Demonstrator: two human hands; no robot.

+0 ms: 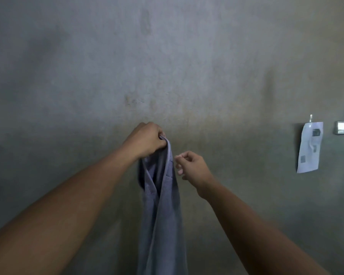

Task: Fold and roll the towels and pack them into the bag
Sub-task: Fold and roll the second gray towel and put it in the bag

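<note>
Hanging from the left hand, the blue-grey towel drops straight down in front of a grey plastered wall and runs out of the bottom of the head view. The left fingers are clenched round its bunched top edge. The right hand is just beside the towel's hem, fingers loosely curled, grasping nothing. A white paper sheet hangs on the wall at the right.

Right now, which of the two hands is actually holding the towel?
The left hand: it grips the top of the hanging grey-blue towel. The right hand hovers beside its edge, fingers loosely curled, no cloth visibly in it.
</note>
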